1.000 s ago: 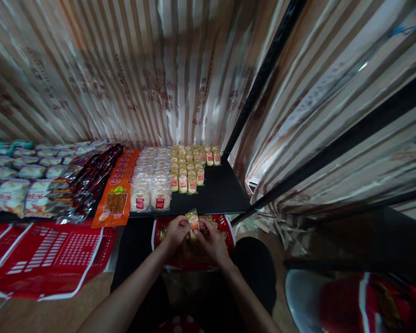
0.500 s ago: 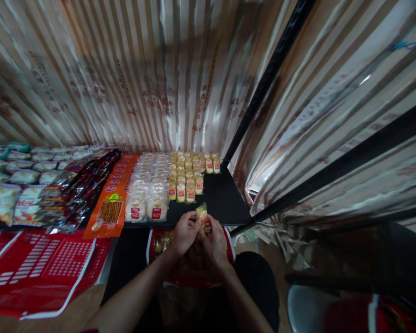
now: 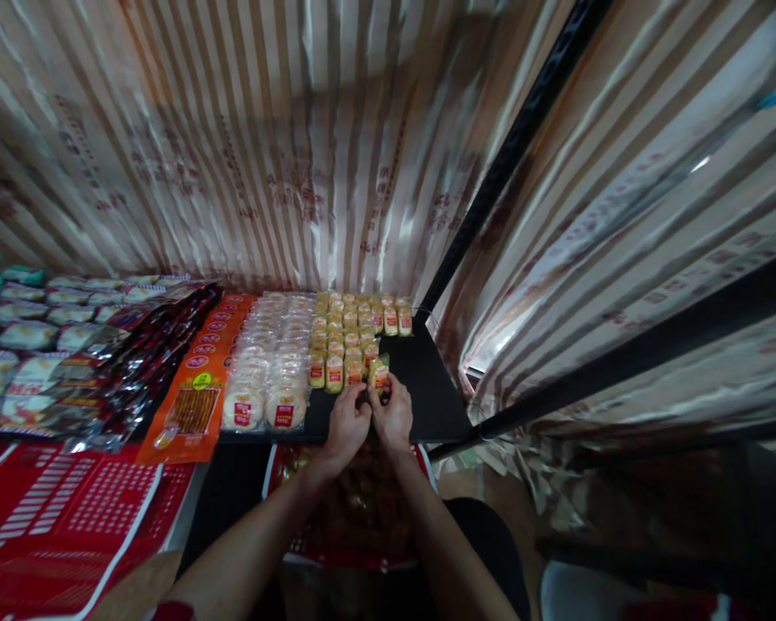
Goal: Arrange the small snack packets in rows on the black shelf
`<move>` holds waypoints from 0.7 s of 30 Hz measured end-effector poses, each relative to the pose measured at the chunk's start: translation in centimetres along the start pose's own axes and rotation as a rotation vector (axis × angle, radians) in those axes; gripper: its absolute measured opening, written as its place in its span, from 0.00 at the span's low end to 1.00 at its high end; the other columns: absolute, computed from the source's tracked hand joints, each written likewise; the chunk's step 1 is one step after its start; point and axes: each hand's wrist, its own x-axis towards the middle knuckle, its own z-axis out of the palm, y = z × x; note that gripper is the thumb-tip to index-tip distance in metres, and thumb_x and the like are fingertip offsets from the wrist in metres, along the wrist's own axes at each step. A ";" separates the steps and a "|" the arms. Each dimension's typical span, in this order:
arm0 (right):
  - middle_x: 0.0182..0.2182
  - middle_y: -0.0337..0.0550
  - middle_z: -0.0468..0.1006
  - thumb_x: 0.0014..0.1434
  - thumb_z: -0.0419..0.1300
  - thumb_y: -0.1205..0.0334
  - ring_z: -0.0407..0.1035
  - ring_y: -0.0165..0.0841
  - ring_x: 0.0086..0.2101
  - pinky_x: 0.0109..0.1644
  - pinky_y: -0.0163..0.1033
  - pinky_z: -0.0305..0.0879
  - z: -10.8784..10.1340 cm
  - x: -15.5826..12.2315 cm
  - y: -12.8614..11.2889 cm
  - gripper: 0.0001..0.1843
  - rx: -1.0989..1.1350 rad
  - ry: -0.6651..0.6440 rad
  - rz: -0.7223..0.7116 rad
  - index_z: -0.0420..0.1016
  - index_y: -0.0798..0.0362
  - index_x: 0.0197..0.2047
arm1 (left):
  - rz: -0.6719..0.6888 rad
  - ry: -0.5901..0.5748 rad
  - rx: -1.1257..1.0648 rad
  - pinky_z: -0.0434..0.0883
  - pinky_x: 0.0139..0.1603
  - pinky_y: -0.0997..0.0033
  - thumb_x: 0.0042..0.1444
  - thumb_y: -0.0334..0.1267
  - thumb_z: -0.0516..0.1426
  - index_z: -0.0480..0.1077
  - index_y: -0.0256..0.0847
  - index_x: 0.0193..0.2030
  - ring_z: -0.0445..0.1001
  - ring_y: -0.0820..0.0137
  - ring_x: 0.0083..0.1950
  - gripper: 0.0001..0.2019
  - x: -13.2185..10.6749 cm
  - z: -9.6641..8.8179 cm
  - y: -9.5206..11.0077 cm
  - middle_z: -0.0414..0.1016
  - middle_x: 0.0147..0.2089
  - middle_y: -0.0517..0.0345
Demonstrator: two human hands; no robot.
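Observation:
My right hand [image 3: 393, 416] has its fingers closed on a small yellow wrapped snack packet [image 3: 378, 371] with a red label. That packet stands upright at the right front end of a block of matching yellow packets [image 3: 334, 366] on the black shelf [image 3: 423, 379]. Just left of it is my left hand [image 3: 347, 427], its fingers loosely bent and thumb apart, with the fingertips by the front row. I see nothing held in it. Beneath my forearms is a red basket [image 3: 336, 548] with more wrapped packets, dimly lit.
Left of the yellow packets are clear-wrapped round crackers [image 3: 285, 405], an orange snack bag [image 3: 194, 405], dark glossy packs [image 3: 142, 371] and white packs [image 3: 32, 379]. Another red basket [image 3: 78, 509] sits at lower left. A black post [image 3: 478, 207] rises behind the shelf's right end, before striped curtains [image 3: 265, 129].
Both hands have moved forward, bringing the yellow packet from above the shelf's front edge to the end of the front row. My left fingers have come off it. The view has shifted slightly.

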 end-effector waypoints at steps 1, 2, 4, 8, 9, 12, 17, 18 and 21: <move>0.36 0.51 0.71 0.56 0.51 0.51 0.65 0.38 0.38 0.42 0.44 0.66 0.2 0.1 0.0 0.25 0.000 -0.002 -0.004 0.66 0.60 0.52 | -0.001 0.007 0.005 0.68 0.52 0.68 0.49 0.25 0.50 0.67 0.37 0.50 0.69 0.68 0.53 0.20 0.1 0.0 -0.2 0.70 0.53 0.51; 0.37 0.52 0.71 0.56 0.51 0.51 0.65 0.39 0.38 0.42 0.44 0.66 0.4 0.2 0.0 0.25 0.002 -0.006 -0.008 0.66 0.60 0.52 | -0.001 0.011 0.004 0.68 0.53 0.68 0.49 0.24 0.50 0.67 0.37 0.49 0.69 0.69 0.53 0.20 0.2 -0.1 -0.4 0.70 0.53 0.51; 0.37 0.52 0.71 0.57 0.51 0.51 0.65 0.39 0.39 0.43 0.45 0.66 0.7 0.3 -0.1 0.25 0.015 -0.013 -0.017 0.65 0.59 0.52 | 0.002 0.015 -0.008 0.68 0.53 0.69 0.49 0.24 0.50 0.68 0.37 0.49 0.69 0.69 0.52 0.20 0.2 -0.2 -0.6 0.71 0.52 0.52; 0.40 0.52 0.69 0.57 0.50 0.51 0.66 0.38 0.39 0.41 0.43 0.68 0.8 0.1 -0.5 0.26 0.107 -0.018 0.003 0.62 0.58 0.54 | 0.035 0.021 -0.038 0.69 0.51 0.69 0.48 0.24 0.49 0.68 0.38 0.48 0.70 0.70 0.50 0.20 0.1 -0.3 -0.9 0.71 0.51 0.53; 0.41 0.52 0.69 0.57 0.50 0.51 0.67 0.36 0.38 0.39 0.42 0.68 0.7 0.0 -0.6 0.25 0.134 -0.018 0.019 0.62 0.57 0.54 | 0.037 0.026 -0.042 0.69 0.51 0.69 0.48 0.24 0.49 0.68 0.38 0.48 0.70 0.70 0.50 0.20 0.1 -0.3 -1.0 0.71 0.51 0.53; 0.42 0.52 0.68 0.57 0.48 0.53 0.67 0.34 0.36 0.36 0.40 0.68 0.7 -0.1 -0.7 0.20 0.167 -0.028 0.050 0.64 0.55 0.48 | 0.024 0.026 -0.044 0.69 0.52 0.68 0.48 0.25 0.49 0.67 0.39 0.49 0.70 0.70 0.49 0.20 0.1 -0.1 -1.5 0.71 0.51 0.53; 0.37 0.49 0.69 0.56 0.49 0.51 0.67 0.34 0.34 0.36 0.40 0.67 0.8 0.0 -0.5 0.17 0.136 -0.022 0.061 0.66 0.54 0.42 | 0.070 0.018 -0.052 0.66 0.57 0.66 0.44 0.23 0.49 0.69 0.38 0.46 0.70 0.70 0.50 0.22 0.0 0.0 -1.5 0.71 0.50 0.52; 0.37 0.49 0.69 0.56 0.49 0.51 0.66 0.35 0.34 0.36 0.40 0.67 0.8 0.1 -0.5 0.17 0.127 -0.018 0.052 0.67 0.54 0.42 | 0.085 0.022 -0.060 0.66 0.58 0.66 0.44 0.22 0.48 0.69 0.38 0.46 0.69 0.69 0.51 0.22 -0.1 0.0 -1.3 0.72 0.50 0.53; 0.39 0.53 0.69 0.57 0.48 0.49 0.64 0.39 0.40 0.39 0.43 0.66 0.9 0.0 -0.2 0.19 0.095 0.012 -0.025 0.67 0.56 0.42 | 0.127 0.026 -0.086 0.67 0.57 0.67 0.43 0.22 0.48 0.70 0.40 0.44 0.69 0.68 0.52 0.22 -0.5 -0.5 -0.7 0.72 0.49 0.53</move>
